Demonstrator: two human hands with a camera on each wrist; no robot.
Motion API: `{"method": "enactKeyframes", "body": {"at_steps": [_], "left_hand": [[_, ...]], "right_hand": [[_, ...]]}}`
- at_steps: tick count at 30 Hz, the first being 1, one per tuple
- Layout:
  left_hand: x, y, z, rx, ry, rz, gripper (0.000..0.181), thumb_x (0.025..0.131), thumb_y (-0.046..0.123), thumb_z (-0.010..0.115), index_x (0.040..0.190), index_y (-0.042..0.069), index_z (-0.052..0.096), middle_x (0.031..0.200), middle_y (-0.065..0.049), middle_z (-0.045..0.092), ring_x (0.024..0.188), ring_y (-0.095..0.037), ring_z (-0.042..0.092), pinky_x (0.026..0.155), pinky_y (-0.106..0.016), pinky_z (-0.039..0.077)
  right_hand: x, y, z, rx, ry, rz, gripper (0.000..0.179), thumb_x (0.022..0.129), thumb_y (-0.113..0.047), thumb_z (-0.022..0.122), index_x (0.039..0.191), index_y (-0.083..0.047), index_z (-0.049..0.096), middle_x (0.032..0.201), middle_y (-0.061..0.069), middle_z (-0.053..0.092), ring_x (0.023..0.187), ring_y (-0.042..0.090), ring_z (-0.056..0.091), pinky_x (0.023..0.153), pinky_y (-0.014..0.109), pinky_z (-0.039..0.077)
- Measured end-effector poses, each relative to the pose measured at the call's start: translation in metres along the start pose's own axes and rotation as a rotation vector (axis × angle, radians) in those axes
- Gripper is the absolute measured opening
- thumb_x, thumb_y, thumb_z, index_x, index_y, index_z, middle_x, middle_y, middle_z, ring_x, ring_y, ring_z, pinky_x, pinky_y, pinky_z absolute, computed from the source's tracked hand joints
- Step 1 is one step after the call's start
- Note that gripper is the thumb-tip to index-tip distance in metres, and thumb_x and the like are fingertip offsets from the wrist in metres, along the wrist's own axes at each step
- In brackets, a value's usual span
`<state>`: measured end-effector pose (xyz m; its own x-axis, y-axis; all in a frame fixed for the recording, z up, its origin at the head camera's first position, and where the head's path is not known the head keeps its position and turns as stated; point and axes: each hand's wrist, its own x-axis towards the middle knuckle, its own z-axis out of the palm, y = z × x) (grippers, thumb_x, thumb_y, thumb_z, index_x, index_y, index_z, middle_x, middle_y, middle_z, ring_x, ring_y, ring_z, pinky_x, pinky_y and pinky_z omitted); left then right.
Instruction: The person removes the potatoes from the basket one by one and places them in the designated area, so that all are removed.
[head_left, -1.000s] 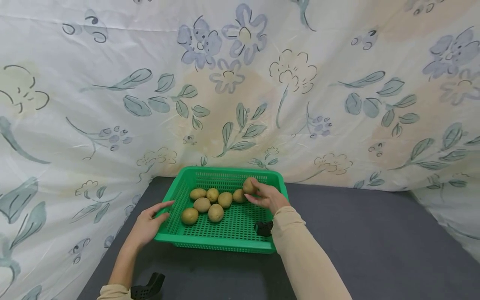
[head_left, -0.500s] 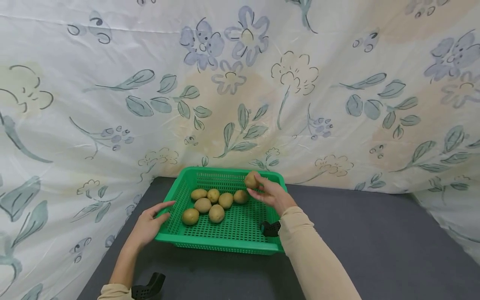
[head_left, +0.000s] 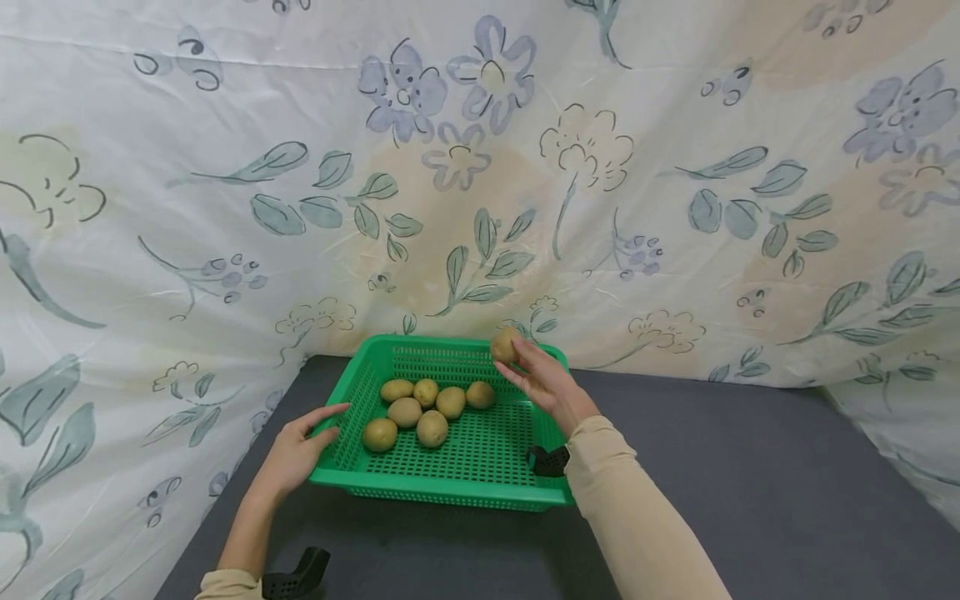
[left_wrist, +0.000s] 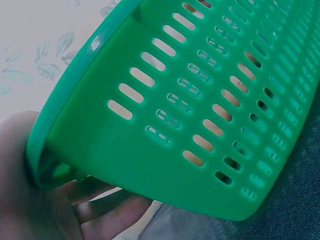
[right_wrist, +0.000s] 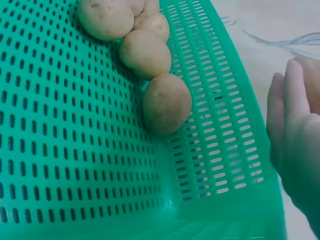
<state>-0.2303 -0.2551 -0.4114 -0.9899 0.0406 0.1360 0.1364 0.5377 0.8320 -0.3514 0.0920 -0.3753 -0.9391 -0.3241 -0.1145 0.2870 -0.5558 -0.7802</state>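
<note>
A green perforated plastic basket point(head_left: 450, 490) holds several tan potatoes point(head_left: 405, 412), grouped in its left and back part. My right hand point(head_left: 553, 390) pinches one more potato point(head_left: 504, 345) up at the back right rim, above the others. In the right wrist view that potato point(right_wrist: 311, 82) is mostly hidden behind the fingers, and a potato point(right_wrist: 167, 104) lies against the basket's back wall. The basket's left rim is gripped by my left hand point(head_left: 294, 452); the left wrist view shows bent fingers point(left_wrist: 115, 215) under the rim.
The basket stands on a dark grey table point(head_left: 720, 475), which reaches well out to the right. Behind it hangs a floral cloth point(head_left: 480, 208), close to the basket's back edge. A black wrist device point(head_left: 549, 461) sits by each cuff.
My right hand has lifted the potato up and back, away from the others, to the level of the rear rim. The left hand stays on the left rim.
</note>
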Motion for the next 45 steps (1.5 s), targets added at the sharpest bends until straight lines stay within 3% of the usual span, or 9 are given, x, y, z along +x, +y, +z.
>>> {"method": "enactKeyframes", "body": {"at_steps": [8, 16, 26, 35, 45], "left_hand": [[-0.001, 0.0, 0.0, -0.005, -0.001, -0.003, 0.04, 0.101, 0.014, 0.047, 0.141, 0.007, 0.048, 0.147, -0.024, 0.032, 0.135, -0.044, 0.026, 0.101, -0.061, 0.029], [0.0, -0.001, 0.0, 0.002, -0.004, -0.01, 0.04, 0.102, 0.015, 0.047, 0.141, 0.007, 0.047, 0.148, -0.024, 0.032, 0.135, -0.044, 0.025, 0.101, -0.062, 0.029], [-0.001, 0.001, 0.0, -0.01, -0.002, -0.001, 0.04, 0.102, 0.015, 0.047, 0.141, 0.006, 0.047, 0.148, -0.025, 0.031, 0.136, -0.044, 0.023, 0.101, -0.062, 0.028], [-0.002, 0.002, 0.001, -0.02, -0.003, -0.008, 0.041, 0.102, 0.014, 0.046, 0.142, 0.005, 0.046, 0.147, -0.025, 0.031, 0.135, -0.044, 0.024, 0.101, -0.062, 0.028], [-0.001, 0.002, 0.001, -0.019, -0.005, -0.009, 0.041, 0.102, 0.015, 0.047, 0.142, 0.006, 0.045, 0.148, -0.025, 0.03, 0.135, -0.044, 0.023, 0.101, -0.062, 0.027]], "right_hand": [[-0.004, -0.008, 0.008, 0.033, -0.046, -0.015, 0.06, 0.103, -0.011, 0.039, 0.154, -0.014, 0.007, 0.152, 0.016, 0.017, 0.14, 0.029, 0.022, 0.103, 0.031, 0.037], [-0.011, -0.022, 0.011, -0.001, -0.035, -0.025, 0.064, 0.103, -0.01, 0.04, 0.155, -0.016, 0.003, 0.152, 0.018, 0.015, 0.14, 0.032, 0.019, 0.1, 0.031, 0.04], [-0.019, -0.044, 0.004, -0.06, -0.047, -0.066, 0.056, 0.103, -0.009, 0.038, 0.154, -0.01, 0.013, 0.146, 0.018, 0.021, 0.138, 0.034, 0.022, 0.098, 0.03, 0.042], [-0.031, -0.065, -0.013, -0.142, -0.047, -0.084, 0.058, 0.103, -0.011, 0.04, 0.154, -0.009, 0.012, 0.142, 0.017, 0.023, 0.139, 0.035, 0.02, 0.099, 0.029, 0.041], [-0.049, -0.09, -0.052, -0.166, 0.002, -0.096, 0.063, 0.101, -0.013, 0.045, 0.154, -0.01, 0.009, 0.13, 0.011, 0.029, 0.133, 0.031, 0.026, 0.1, 0.028, 0.04]]}}
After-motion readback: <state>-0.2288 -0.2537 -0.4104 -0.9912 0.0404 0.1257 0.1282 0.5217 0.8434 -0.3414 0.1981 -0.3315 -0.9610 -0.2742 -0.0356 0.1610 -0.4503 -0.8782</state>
